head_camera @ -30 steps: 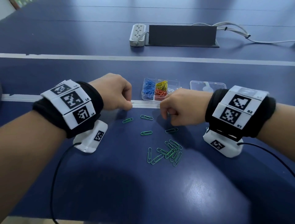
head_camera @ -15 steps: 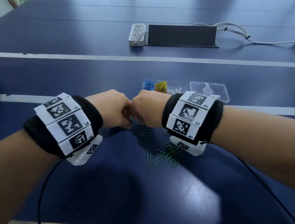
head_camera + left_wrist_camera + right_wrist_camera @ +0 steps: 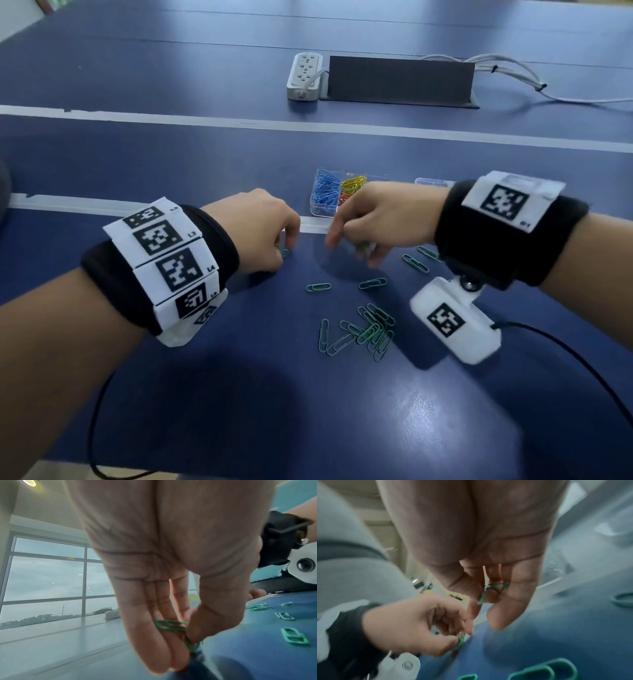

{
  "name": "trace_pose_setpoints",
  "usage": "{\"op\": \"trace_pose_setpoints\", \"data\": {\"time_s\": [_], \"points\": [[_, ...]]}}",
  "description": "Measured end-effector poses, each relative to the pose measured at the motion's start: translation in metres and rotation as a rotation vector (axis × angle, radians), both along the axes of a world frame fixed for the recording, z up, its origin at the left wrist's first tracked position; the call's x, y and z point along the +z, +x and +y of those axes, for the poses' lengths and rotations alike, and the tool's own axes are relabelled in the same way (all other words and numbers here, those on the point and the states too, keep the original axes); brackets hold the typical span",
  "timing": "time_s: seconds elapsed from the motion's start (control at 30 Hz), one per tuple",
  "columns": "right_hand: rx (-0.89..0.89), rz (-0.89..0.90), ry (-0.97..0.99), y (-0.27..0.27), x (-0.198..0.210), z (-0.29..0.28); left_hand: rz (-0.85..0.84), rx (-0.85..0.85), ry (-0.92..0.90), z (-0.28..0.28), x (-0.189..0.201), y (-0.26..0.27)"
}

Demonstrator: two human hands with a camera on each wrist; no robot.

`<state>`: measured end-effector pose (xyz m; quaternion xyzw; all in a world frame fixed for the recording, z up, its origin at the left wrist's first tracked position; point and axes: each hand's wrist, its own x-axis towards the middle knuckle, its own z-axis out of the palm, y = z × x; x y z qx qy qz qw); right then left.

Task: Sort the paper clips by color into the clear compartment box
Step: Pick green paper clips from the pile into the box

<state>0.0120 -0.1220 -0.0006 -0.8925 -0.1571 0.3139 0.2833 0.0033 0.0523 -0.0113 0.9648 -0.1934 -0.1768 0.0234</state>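
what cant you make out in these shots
- Head view: the right hand hides part of the compartment box and most of the clear lid.
- Right wrist view: motion blur; clip count in the fingers unclear.
- Left wrist view: left hand blocks the box.

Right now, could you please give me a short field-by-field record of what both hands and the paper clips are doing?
left hand: pinches green paper clips between thumb and fingers, low over the blue table
right hand: holds green clips in its curled fingers
loose green clips: a pile and several singles on the table
clear compartment box: blue clips, yellow clips and red ones in separate compartments
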Motion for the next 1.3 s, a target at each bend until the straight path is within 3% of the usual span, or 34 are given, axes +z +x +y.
{"op": "trace_pose_setpoints", "data": {"time_s": [0.1,0.17,0.27,0.33,0.4,0.5,0.57,0.83,0.97,1.2,1.3], "points": [[-0.222,0.221,0.209,0.003,-0.002,-0.015,0.049,0.038,-0.085,-0.001,-0.002,-0.001],[-0.241,0.241,0.24,0.002,-0.006,-0.022,0.214,0.115,-0.248,-0.004,-0.003,-0.002],[-0.12,0.172,0.194,-0.001,-0.009,-0.028,0.511,0.225,-0.505,-0.011,-0.001,-0.003],[0.051,0.024,0.023,-0.005,-0.007,-0.029,0.602,0.25,-0.582,-0.017,0.001,-0.004],[0.181,-0.175,-0.135,-0.01,-0.007,-0.027,0.547,0.189,-0.501,-0.021,0.0,-0.004],[0.342,-0.363,-0.271,-0.018,-0.009,-0.022,0.269,0.005,-0.214,-0.027,-0.004,-0.006],[0.404,-0.413,-0.302,-0.023,-0.011,-0.019,0.161,-0.085,-0.096,-0.033,-0.005,-0.009],[0.428,-0.438,-0.335,-0.035,-0.011,-0.02,0.046,-0.231,-0.009,-0.047,0.001,-0.013],[0.285,-0.442,-0.281,-0.027,-0.006,-0.027,0.027,-0.209,-0.005,-0.047,-0.001,-0.014],[-0.153,-0.461,-0.216,0.025,0.015,-0.044,0.042,-0.214,0.009,-0.047,-0.002,-0.018],[-0.204,-0.464,-0.278,0.047,0.014,-0.044,0.048,-0.224,0.033,-0.047,-0.001,-0.019]]}}
